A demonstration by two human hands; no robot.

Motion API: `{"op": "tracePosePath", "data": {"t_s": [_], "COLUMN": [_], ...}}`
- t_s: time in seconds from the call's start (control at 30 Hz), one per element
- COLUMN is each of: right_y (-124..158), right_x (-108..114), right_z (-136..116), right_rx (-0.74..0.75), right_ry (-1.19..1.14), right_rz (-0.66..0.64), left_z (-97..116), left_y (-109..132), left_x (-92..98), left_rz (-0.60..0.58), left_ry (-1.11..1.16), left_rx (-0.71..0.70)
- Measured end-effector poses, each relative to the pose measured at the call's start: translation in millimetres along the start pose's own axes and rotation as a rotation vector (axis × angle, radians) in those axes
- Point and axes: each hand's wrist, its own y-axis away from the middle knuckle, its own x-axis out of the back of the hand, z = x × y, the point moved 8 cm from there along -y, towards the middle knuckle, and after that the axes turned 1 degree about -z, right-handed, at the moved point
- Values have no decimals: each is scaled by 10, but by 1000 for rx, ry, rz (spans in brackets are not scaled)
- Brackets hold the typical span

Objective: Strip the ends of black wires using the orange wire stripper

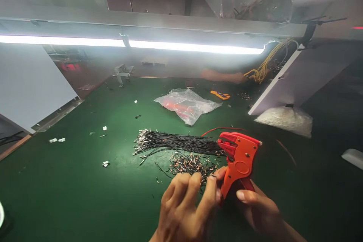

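My right hand (262,206) is wrapped round the handles of an orange-red wire stripper (241,157), whose jaws point left. My left hand (188,206) has its fingers bent, with the index fingertip beside the stripper's lower handle. Any object in its fingers is hidden or too small to name. Just beyond it lies a heap of short wire offcuts (190,164), black with copper-coloured ends. Behind the heap stretches a bundle of black wires (178,141), metal-tipped on the left. Its right end passes behind the stripper's jaws.
On the green tabletop (70,181) are a clear plastic bag (188,105) with something red inside, a yellow-orange tool (220,95) and small white connectors (106,163). A filled clear bag (285,120) sits by the right panel. Yellow wires (265,64) hang at the back right.
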Motion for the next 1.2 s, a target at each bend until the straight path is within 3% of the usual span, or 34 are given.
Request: {"op": "tracePosePath", "data": {"t_s": [0.13,0.33,0.5,0.7,0.83,1.0,1.2], "right_y": [14,19,-9,-28,-36,1,103], "right_x": [1,9,-6,9,-58,-209,-298], "right_z": [-23,-36,5,-37,-41,12,167], "right_rx": [12,-2,-20,3,-58,-126,-210], "right_ry": [-11,-104,-157,-184,-285,-453,-333], "right_rz": [-7,16,26,22,-51,-153,-199], "left_z": [-122,-164,-157,-263,-389,-430,-389], "left_y": [70,200,205,235,208,154,162], "left_x": [-272,-386,-371,-373,-305,-179,-212], "left_rz": [-176,-167,-149,-166,-156,-86,-125], "left_ry": [65,129,101,24,-38,-67,-129], "left_rx": [38,35,-4,59,129,120,67]}}
